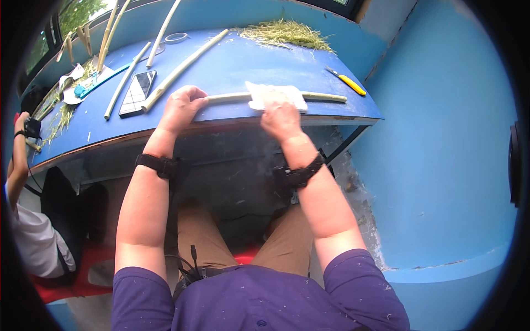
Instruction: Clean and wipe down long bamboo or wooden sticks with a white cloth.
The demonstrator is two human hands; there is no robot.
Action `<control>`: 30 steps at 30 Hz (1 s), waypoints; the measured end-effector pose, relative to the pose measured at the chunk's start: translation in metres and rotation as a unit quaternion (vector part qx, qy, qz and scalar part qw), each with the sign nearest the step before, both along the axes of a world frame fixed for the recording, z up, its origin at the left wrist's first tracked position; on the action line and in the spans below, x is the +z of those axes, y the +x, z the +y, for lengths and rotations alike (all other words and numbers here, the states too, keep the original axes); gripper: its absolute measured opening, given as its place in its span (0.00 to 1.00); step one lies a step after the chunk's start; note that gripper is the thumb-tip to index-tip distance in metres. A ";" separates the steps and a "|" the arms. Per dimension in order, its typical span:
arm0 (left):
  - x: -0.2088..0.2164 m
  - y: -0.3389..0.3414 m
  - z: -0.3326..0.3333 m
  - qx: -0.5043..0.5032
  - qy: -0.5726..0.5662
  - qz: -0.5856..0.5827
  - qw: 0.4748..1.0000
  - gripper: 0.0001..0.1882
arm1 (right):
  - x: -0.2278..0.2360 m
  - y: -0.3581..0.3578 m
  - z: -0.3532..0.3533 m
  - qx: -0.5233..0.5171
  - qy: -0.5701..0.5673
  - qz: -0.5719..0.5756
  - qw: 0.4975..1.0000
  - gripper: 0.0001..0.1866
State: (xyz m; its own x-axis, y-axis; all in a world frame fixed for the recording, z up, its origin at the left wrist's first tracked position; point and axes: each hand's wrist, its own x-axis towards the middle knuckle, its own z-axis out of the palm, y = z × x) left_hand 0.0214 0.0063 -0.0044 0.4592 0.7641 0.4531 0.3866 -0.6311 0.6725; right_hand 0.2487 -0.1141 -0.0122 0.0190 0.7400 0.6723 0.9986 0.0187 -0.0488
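Stick (326, 97), middle hidden under white cloth (291, 96)

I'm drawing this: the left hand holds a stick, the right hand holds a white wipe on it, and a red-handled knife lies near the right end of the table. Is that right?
Not quite: the head view shows that the knife near the right end of the table is yellow-handled. The left hand does hold a stick, and the right hand holds a white wipe on it.
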 end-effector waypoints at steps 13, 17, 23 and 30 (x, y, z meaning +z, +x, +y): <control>0.005 0.001 -0.004 0.003 -0.009 0.015 1.000 0.09 | 0.000 0.200 -0.036 -0.147 -0.041 0.050 0.987 0.25; 0.005 -0.003 -0.004 0.006 -0.004 0.023 1.000 0.09 | -0.006 0.201 -0.033 -0.151 -0.036 0.030 0.987 0.24; 0.000 0.001 0.002 -0.006 -0.002 0.008 1.000 0.08 | -0.008 0.163 -0.024 -0.117 -0.024 0.028 0.992 0.26; -0.008 -0.003 0.002 0.017 0.050 -0.009 0.999 0.07 | -0.011 0.011 0.024 -0.011 -0.035 -0.001 0.999 0.24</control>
State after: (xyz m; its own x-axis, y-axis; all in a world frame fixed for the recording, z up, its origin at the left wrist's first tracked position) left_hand 0.0188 0.0082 -0.0122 0.4249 0.7299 0.5355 0.3968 -0.6819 0.6145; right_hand 0.2594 -0.0903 -0.0234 0.0336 0.7851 0.6185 0.9989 -0.0058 -0.0469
